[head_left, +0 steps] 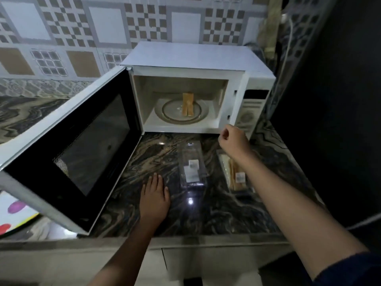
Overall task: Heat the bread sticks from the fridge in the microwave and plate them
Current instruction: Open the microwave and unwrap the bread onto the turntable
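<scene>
A white microwave (253,85) stands on the counter with its door (68,149) swung wide open to the left. Two bread sticks (187,105) lie side by side on the glass turntable (169,112) inside. My right hand (233,139) hovers in front of the microwave's lower right corner, fingers curled with nothing in them. My left hand (155,195) rests flat on the marble counter, fingers spread. A clear plastic lid (191,166) lies between the hands. A tray with more bread sticks (235,172) sits partly hidden under my right forearm.
The dark marble counter (206,211) ends at a front edge near my body. A white plate with coloured spots (14,213) lies at the lower left, under the open door. A tiled wall is behind; a dark surface rises on the right.
</scene>
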Available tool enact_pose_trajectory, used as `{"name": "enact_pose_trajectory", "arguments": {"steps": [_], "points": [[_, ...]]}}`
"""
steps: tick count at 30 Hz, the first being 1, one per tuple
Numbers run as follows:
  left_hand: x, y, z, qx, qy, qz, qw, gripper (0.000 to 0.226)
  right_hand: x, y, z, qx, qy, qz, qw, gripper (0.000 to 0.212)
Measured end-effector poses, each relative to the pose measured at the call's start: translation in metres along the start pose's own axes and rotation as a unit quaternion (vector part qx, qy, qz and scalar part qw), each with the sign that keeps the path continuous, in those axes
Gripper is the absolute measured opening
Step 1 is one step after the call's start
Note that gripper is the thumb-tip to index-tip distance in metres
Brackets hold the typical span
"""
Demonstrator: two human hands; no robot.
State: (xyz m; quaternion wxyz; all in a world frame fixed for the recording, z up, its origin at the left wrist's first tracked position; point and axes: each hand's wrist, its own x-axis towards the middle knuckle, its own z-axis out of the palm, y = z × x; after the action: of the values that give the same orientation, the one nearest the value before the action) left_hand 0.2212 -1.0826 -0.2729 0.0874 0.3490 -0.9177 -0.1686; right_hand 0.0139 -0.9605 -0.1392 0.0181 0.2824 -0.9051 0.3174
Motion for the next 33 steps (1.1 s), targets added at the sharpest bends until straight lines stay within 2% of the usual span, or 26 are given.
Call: {"name": "enact_pose_trajectory", "arguments": {"steps": [4, 9, 15, 18, 25, 33], "points": [[-0.032, 0.028, -0.002, -0.073, 0.015, -0.017, 0.997, 0.03, -0.048, 0.036, -0.011, 0.004, -0.002, 0.02, 1.0, 0.009], [-0.057, 0.074, 0.01, -0.249, -0.033, -0.007, 0.968, 0.022, -0.086, 0.071, -0.011, -0.029, -0.123, 0.067, 0.99, 0.013], [-0.054, 0.117, 0.021, -0.428, -0.124, -0.081, 0.891, 0.025, -0.097, 0.087, -0.008, -0.067, -0.258, 0.046, 0.963, 0.007], [-0.046, 0.135, 0.024, -0.474, -0.158, -0.089, 0.862, 0.032, -0.093, 0.088, -0.008, -0.069, -0.285, 0.023, 0.956, 0.007], [-0.034, 0.144, 0.038, -0.524, -0.178, -0.096, 0.827, 0.041, -0.078, 0.093, -0.018, -0.047, -0.347, -0.009, 0.937, 0.01], [-0.031, 0.146, 0.04, -0.57, -0.195, -0.11, 0.79, 0.03, -0.057, 0.09, -0.015, -0.106, -0.395, -0.023, 0.912, 0.007]]}}
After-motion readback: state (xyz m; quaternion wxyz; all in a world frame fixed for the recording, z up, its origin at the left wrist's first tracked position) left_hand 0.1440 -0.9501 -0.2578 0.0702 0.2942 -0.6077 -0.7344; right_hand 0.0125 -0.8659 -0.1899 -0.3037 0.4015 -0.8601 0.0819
